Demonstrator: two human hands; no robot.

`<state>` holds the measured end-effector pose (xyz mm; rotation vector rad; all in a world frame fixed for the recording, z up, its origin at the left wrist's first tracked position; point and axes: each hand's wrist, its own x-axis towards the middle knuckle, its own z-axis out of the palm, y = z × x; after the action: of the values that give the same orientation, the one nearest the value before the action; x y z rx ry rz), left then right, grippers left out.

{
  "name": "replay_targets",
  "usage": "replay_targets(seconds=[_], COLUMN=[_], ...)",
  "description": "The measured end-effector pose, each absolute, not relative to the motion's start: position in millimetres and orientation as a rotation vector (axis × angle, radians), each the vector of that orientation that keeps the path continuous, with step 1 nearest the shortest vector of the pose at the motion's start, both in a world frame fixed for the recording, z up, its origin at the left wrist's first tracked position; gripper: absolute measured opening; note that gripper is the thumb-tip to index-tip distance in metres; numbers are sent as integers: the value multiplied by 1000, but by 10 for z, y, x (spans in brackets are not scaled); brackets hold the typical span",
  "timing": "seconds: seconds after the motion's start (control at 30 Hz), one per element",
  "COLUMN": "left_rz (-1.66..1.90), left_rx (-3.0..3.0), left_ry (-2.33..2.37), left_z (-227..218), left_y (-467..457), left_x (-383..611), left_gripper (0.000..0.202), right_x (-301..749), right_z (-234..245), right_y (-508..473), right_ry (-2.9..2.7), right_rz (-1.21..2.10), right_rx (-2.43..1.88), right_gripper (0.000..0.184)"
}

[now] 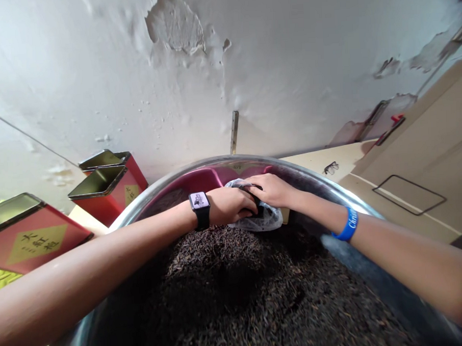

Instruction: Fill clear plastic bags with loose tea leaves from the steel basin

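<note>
My bare forearms reach over dark dried leaves to a clear plastic bag.
The bag sits toward the far side of the metal tub. My left hand, past the watch, curls its fingers narrowly against it; my right hand bends over its far edge. I cannot tell whether either pinches it or only rests there.

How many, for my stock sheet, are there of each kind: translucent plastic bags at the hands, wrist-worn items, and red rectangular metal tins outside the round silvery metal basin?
Translucent crinkled plastic bag: 1
Black square-faced wristwatch: 1
Blue lettered wristband: 1
Red rectangular metal tins: 3
Total: 6
</note>
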<state>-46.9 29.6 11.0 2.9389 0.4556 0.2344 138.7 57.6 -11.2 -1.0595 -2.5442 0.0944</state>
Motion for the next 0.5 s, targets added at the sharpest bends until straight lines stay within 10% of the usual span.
replay_targets(seconds=[0.5], left_rz=[117], left_rx=[2954], left_ry=[534], left_z=[85], left_y=[307], left_x=[-489], left_gripper=[23], right_x=[1387], right_z=[-115], right_y=[569], right_ry=[-2564], right_rz=[120], right_rx=[-1051], right_gripper=[36])
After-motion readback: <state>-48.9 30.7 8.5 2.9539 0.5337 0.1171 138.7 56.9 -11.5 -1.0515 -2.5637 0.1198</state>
